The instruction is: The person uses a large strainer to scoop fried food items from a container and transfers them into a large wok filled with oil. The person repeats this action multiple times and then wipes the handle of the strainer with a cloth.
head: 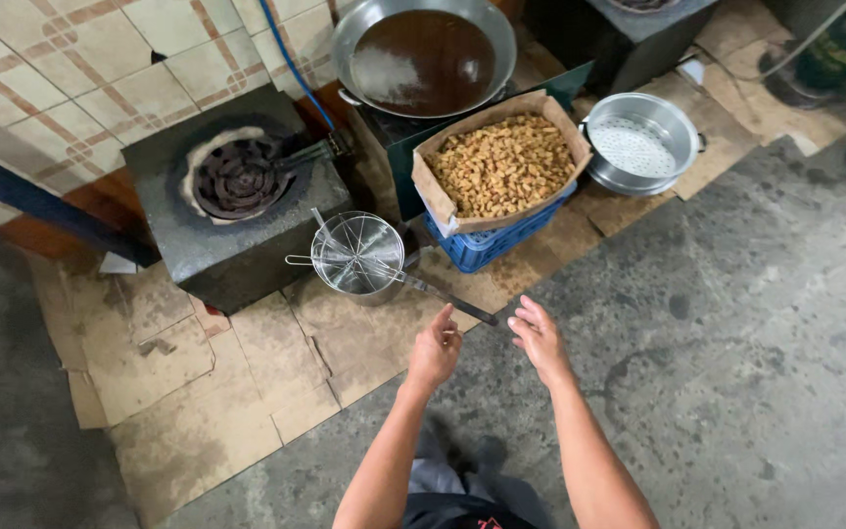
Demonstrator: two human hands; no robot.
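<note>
Skimmer handle (452, 299) lay just beyond our hands on the cardboard-covered floor, its wire basket (356, 253) resting in a small metal pot. We held our left hand (435, 351) loosely curled and our right hand (539, 338) open, both empty, touching nothing. Behind, a paper-lined box (501, 162) held fried golden pieces, the wok (425, 54) dark oil.

I stand in a rough working kitchen, a frying spot set up on the floor. A black stove (237, 196) sits on flattened cardboard (247, 362) over bare concrete, beside a wok (424, 55) of dark oil, a box (501, 165) of fried pieces, a skimmer (356, 253) and a steel strainer (641, 143).
</note>
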